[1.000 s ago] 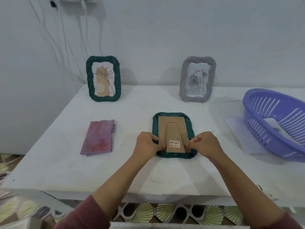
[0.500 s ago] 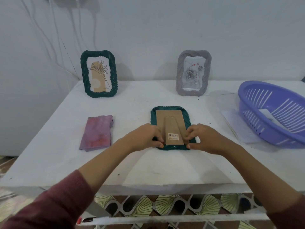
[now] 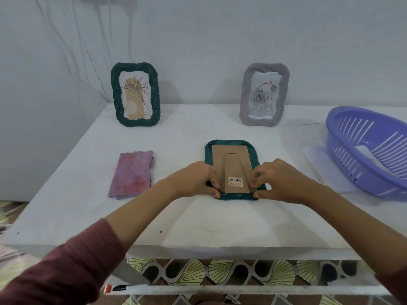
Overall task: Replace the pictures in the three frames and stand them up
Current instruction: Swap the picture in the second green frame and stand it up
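Observation:
A green frame (image 3: 230,144) lies face down mid-table, its brown cardboard back (image 3: 230,159) and folded stand with a barcode sticker facing up. My left hand (image 3: 196,179) grips the frame's near left corner, fingers curled over the cardboard edge. My right hand (image 3: 277,181) grips the near right corner, fingertips pinching at the backing's edge. A second green frame (image 3: 135,94) with a flower drawing stands upright at the back left. A grey frame (image 3: 264,94) with a rose picture stands upright at the back right.
A folded pink-purple cloth (image 3: 132,173) lies left of the flat frame. A purple plastic basket (image 3: 370,148) holding a paper sits at the right, with white sheets (image 3: 323,168) beneath its near side. Cables hang on the wall behind the white table (image 3: 198,227).
Both hands have shifted slightly along the near corners of the flat frame, fingers working at the backing. The camera has dropped a little and moved in; the frame itself has stayed put.

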Action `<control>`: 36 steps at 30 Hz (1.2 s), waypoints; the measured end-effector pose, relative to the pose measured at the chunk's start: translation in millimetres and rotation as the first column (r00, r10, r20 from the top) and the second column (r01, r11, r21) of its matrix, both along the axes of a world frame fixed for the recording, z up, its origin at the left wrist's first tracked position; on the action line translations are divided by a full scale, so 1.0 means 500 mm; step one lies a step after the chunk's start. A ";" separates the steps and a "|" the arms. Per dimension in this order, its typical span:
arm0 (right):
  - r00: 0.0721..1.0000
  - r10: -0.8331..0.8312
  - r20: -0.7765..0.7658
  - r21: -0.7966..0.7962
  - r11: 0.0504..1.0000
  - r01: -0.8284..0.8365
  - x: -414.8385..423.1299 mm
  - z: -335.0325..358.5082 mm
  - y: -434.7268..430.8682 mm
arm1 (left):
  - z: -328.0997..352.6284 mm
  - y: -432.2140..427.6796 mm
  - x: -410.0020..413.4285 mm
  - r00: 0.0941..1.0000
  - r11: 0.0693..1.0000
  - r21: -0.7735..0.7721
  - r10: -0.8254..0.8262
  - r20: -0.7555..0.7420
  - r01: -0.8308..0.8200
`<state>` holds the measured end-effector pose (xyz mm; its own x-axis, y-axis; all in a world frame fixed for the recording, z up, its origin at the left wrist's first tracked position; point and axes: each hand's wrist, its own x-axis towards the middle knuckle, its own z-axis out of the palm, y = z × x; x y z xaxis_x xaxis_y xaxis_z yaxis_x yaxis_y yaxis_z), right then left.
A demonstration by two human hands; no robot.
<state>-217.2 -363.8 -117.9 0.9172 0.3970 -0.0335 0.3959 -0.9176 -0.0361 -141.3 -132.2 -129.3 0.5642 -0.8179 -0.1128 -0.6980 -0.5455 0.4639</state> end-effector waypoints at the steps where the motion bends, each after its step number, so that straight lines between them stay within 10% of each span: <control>1: 1.000 0.002 0.005 0.010 1.000 -0.002 0.001 -0.002 -0.001 | 0.000 0.000 0.000 1.000 1.000 0.000 0.000 0.002 0.000; 28: 0.981 -0.094 -0.169 0.258 0.957 0.136 0.012 -0.007 -0.003 | -0.006 0.000 -0.008 0.990 0.981 -0.144 0.125 -0.058 -0.132; 36: 0.895 -0.439 -0.082 0.600 0.695 0.396 0.117 0.012 -0.024 | 0.011 -0.035 0.063 0.827 0.709 -0.447 0.541 -0.153 -0.546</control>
<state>-158.8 -375.9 -112.0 0.9847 -0.1082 0.1365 -0.0021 -0.7908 -0.6121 -109.8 -149.8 -124.0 0.9282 -0.3254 0.1803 -0.3417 -0.5538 0.7593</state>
